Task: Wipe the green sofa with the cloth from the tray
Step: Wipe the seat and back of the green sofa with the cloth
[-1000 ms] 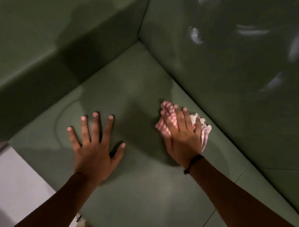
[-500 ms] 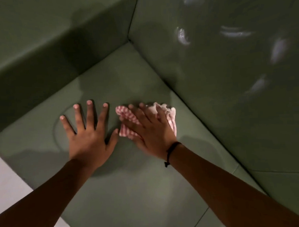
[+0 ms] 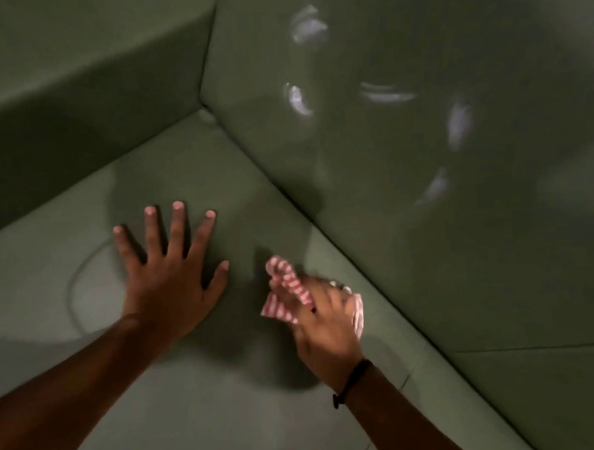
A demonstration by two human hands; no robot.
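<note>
Green sofa [image 3: 201, 399] fills the view — seat cushion below, backrest [image 3: 425, 236] on the right, armrest [image 3: 78, 81] upper left. Left hand [image 3: 169, 288] lies flat on the seat, palm down, fingers spread wide, holding nothing. Right hand [image 3: 324, 329] is motion-blurred, palm down on the cloth [image 3: 285, 293], fingers loosely curled over it and pressing it to the seat. Cloth is red-and-white striped, bunched, sticking out past the fingertips and on the hand's right side — near the seam where seat meets backrest, just right of the left thumb but apart from it. Black band [image 3: 352, 382] on the right wrist. Pale glossy smears [image 3: 298, 100] on the backrest.
</note>
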